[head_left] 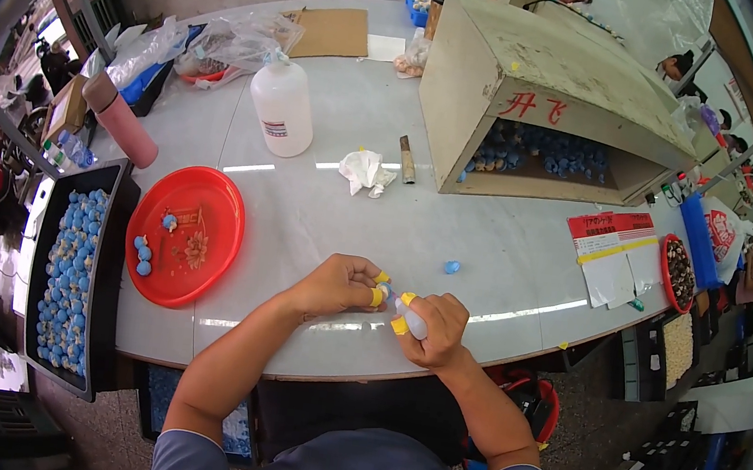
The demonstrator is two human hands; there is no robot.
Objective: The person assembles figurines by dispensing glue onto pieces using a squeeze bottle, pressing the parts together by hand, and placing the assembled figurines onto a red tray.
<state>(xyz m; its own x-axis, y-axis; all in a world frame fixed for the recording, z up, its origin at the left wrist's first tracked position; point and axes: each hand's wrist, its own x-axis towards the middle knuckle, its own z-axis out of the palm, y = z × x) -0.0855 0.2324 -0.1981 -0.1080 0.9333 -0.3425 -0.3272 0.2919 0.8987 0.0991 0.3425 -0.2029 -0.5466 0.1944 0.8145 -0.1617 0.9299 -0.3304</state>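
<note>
Close to the table's front edge, my left hand (338, 285) pinches a small blue piece (385, 290) between its fingertips, mostly hidden by them. Closed round a small whitish squeeze bottle (415, 323), my right hand (443, 329) points the bottle's tip at that piece. Yellow tape wraps fingertips on both hands. One loose small blue piece (451, 267) lies on the table beyond my right hand. To the left, a red round plate (212, 264) carries a few blue balls. Beside it, a black tray (122, 241) is filled with rows of blue-and-white balls.
A large white plastic bottle (282, 111), crumpled tissue (366, 174) and a brown stick-like tool (407, 161) stand or lie mid-table. A beige open-fronted box (454, 104) holding blue balls fills the back right. A pink flask (121, 121) is left; other people sit beyond.
</note>
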